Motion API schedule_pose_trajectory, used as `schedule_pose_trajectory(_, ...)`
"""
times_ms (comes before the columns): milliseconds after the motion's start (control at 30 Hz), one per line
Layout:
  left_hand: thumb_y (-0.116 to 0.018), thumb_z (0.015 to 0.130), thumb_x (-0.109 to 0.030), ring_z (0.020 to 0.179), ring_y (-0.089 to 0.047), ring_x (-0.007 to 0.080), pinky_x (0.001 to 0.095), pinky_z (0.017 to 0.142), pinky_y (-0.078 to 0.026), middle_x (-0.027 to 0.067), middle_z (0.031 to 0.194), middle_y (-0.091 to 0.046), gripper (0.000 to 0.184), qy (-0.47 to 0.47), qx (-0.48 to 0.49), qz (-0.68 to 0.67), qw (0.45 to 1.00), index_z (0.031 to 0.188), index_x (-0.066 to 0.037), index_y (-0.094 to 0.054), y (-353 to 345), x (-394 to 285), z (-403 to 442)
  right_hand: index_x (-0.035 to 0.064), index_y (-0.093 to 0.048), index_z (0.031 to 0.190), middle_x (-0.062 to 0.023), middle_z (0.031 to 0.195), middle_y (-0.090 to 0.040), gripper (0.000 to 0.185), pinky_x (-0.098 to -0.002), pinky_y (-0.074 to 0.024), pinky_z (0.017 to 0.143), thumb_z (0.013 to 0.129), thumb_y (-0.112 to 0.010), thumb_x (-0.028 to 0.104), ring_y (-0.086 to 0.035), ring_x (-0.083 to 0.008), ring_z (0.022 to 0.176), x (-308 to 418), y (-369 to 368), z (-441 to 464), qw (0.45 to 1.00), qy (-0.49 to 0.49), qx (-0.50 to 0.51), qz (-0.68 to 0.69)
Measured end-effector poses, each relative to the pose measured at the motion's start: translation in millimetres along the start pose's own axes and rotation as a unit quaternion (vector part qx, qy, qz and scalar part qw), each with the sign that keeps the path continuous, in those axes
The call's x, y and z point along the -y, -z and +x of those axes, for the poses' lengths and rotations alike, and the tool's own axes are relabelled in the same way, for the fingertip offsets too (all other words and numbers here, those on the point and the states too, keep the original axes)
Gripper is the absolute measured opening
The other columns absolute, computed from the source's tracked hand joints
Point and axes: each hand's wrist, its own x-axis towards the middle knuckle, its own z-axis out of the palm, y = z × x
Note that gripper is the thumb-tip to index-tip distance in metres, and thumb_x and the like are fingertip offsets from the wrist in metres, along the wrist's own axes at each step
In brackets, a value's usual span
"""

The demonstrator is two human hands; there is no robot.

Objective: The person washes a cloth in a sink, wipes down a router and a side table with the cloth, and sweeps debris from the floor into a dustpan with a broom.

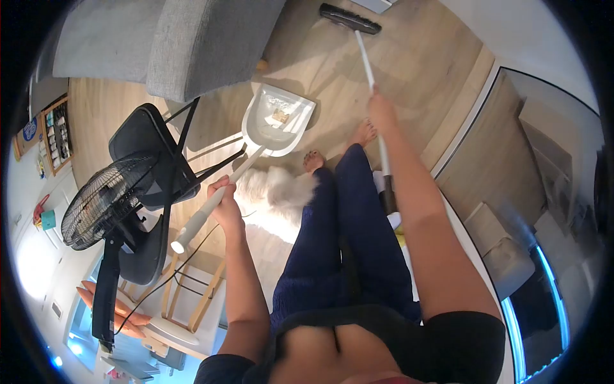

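Observation:
My left hand [224, 200] is wrapped round the long white handle of a dustpan [257, 131]. The pan lies tilted near the floor ahead of my feet, with some light brown debris [280, 116] in it. My right hand [382, 110] grips the white pole of a broom [364, 51]. Its dark bristle head [350, 18] rests on the floor at the top of the view, well apart from the dustpan. The pole's dark lower grip hangs beside my right leg.
A fluffy white animal [275, 192] is on the floor by my left leg. To the left stand a black fan [109, 201] and a black folding chair [144, 134]. A grey sofa [192, 45] is at the upper left. Along the right runs a large mirror-like panel [511, 166].

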Motion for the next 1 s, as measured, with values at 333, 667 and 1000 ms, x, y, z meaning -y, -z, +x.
schedule_pose_trajectory(333,-0.056,0.071,0.007,0.092,-0.053,0.0198,0.0299,0.085,-0.042,0.0127,0.096,-0.057,0.011,-0.044,0.026,0.045,0.998,0.08,0.001,-0.054,8.6,22.9,20.1,0.0035,-0.033,0.13,-0.0217,0.075,-0.061,0.046,-0.0452,-0.0511,0.063,0.087,-0.043,0.017,-0.062,-0.0363,0.068,37.5,-49.2,-193.0,0.985,0.076,0.146,-0.058)
schedule_pose_trajectory(667,-0.055,0.071,0.004,0.087,-0.053,0.0178,0.0277,0.079,-0.043,0.012,0.094,-0.058,0.009,-0.077,0.067,0.028,0.994,0.078,0.0,-0.053,21.8,30.3,22.7,0.0009,-0.038,0.127,-0.0226,0.08,-0.061,0.042,-0.0471,-0.0491,0.063,0.088,-0.037,0.015,-0.062,-0.0361,0.073,84.2,-24.2,-65.8,0.994,0.098,0.031,-0.032)
schedule_pose_trajectory(1000,-0.055,0.07,0.003,0.086,-0.054,0.018,0.0271,0.075,-0.044,0.013,0.095,-0.058,0.008,-0.07,0.084,0.026,0.994,0.077,0.0,-0.053,20.9,41.7,36.6,0.006,-0.035,0.13,-0.0292,0.094,-0.058,0.043,-0.049,-0.0479,0.072,0.089,-0.035,0.019,-0.06,-0.0411,0.084,12.8,-67.8,-132.3,0.987,0.043,0.147,-0.05)
